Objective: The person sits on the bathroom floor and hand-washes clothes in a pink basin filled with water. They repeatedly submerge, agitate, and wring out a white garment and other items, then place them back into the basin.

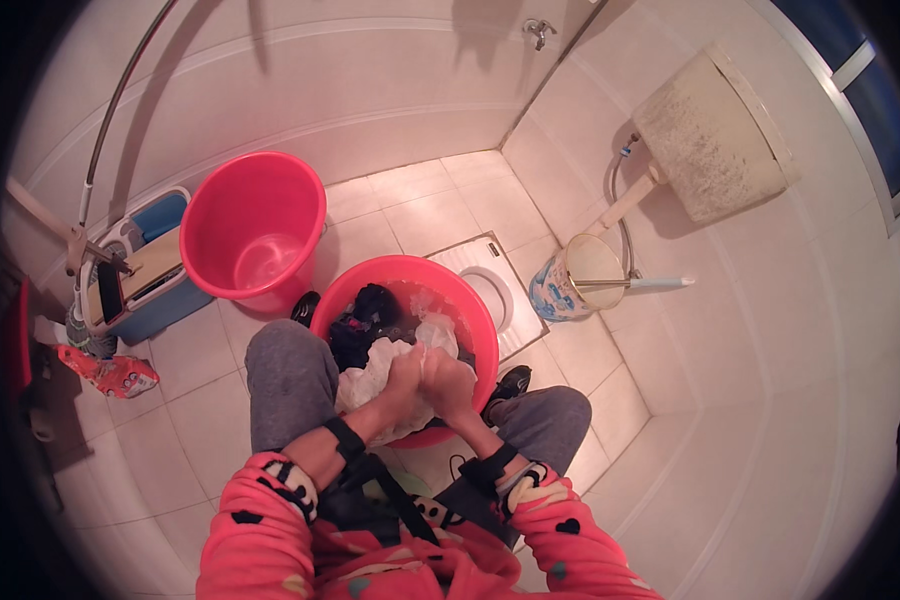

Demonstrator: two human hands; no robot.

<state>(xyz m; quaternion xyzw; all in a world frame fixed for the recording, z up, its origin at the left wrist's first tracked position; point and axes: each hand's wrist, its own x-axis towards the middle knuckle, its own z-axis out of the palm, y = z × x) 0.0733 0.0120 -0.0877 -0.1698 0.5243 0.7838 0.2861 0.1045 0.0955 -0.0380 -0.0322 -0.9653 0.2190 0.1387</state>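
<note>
A red tub stands on the floor between my knees, with clothes lying in it. My left hand and my right hand meet over its near side, both closed on a bunched white cloth. Folds of the cloth spread out left of my hands and hang toward the near rim. Its exact kind of garment does not show. Dark blue clothes lie at the tub's left side, beyond the white cloth. More pale fabric shows just past my fingers.
Beyond my left knee stands a taller red bucket. Left of it are a blue mop bucket and an orange-red bag. A squat toilet lies behind the tub; right of it stand a patterned bucket and a wall cistern.
</note>
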